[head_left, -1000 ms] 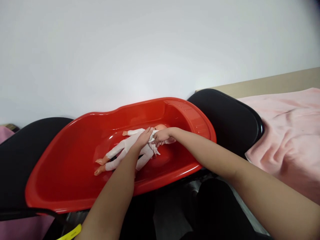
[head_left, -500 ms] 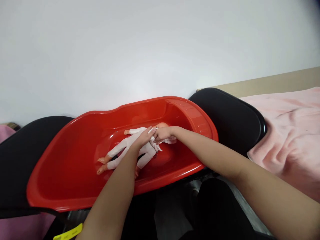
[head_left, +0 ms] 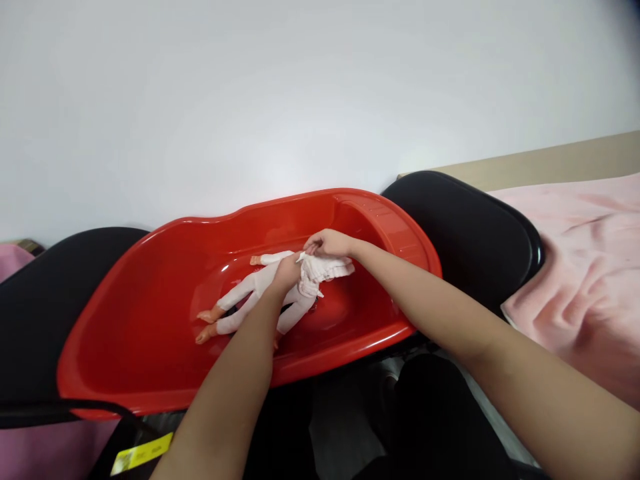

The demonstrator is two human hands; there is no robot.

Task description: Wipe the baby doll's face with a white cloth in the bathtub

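Lifted since before: right hand [head_left: 331,243] pinching white cloth [head_left: 325,268] over head of baby doll [head_left: 265,293] lying in red tub [head_left: 150,373]; left hand [head_left: 286,273] pressed on chest. Could snag cloth, dragging doll sideways

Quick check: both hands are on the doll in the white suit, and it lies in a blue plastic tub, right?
Not quite: the head view shows the plastic tub is red, not blue. The rest holds: the left hand rests on the torso of the doll in the white suit, and the right hand pinches white fabric at its head end.
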